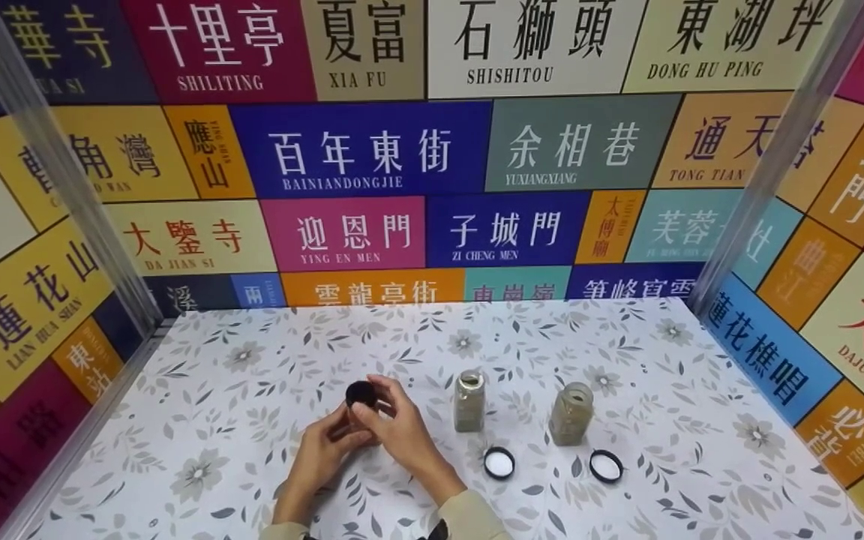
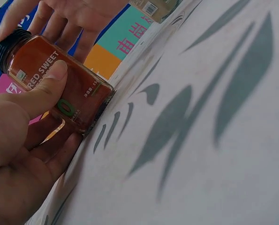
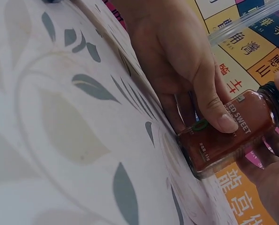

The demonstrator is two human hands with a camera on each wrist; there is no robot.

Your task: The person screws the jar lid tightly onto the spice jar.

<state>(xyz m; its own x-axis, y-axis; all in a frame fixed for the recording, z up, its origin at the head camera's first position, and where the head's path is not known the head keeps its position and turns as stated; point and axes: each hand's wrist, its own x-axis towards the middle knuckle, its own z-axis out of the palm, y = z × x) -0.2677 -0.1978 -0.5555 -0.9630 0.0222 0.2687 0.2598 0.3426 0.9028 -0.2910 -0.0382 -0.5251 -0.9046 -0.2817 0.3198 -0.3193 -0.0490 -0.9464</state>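
Observation:
A glass jar of red powder [image 2: 59, 77], labelled "RED SWEET", stands on the table with its black lid [image 1: 361, 394] on. My left hand [image 1: 325, 450] grips the jar's body, the thumb across the label and the fingers round the far side. At the top, my right hand [image 1: 400, 429] holds the lid, with its thumb at the lid's edge and its other fingers behind the jar. In the right wrist view the left hand [image 3: 177, 56] covers part of the label, while only some of the right hand [image 3: 270, 180] shows at the edge.
Two uncapped glass jars, one nearer [image 1: 469, 405] and one farther right [image 1: 572, 416], stand right of my hands. Before them lie two black-rimmed lids [image 1: 499, 463] [image 1: 606, 466], white insides up. A floral cloth covers the table [image 1: 252, 397]; sign-printed panels [image 1: 361, 150] enclose it.

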